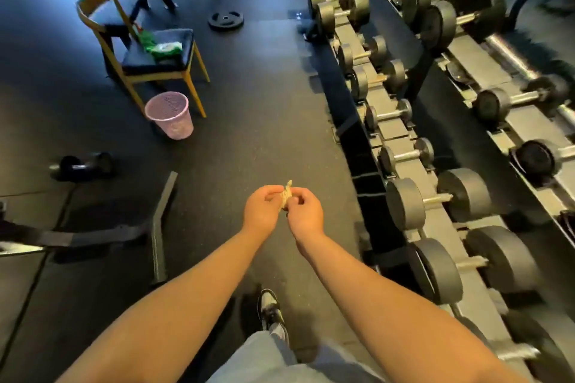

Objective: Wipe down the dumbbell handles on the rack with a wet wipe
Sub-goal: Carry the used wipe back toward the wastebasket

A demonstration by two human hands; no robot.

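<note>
A small crumpled wet wipe [287,196] sits between my two hands, held out in front of me over the dark floor. My left hand [264,211] pinches it from the left and my right hand [305,213] pinches it from the right. The dumbbell rack [404,134] runs along the right side, with rows of black dumbbells on two tiers. The nearest dumbbell handle [435,198] lies to the right of my right hand, apart from it.
A pink mesh bin [169,115] stands on the floor ahead left, beside a wooden chair [155,53] with a green wipe packet [163,48] on its seat. A loose dumbbell [82,166], a weight plate [225,20] and a bench leg [160,221] lie on the floor.
</note>
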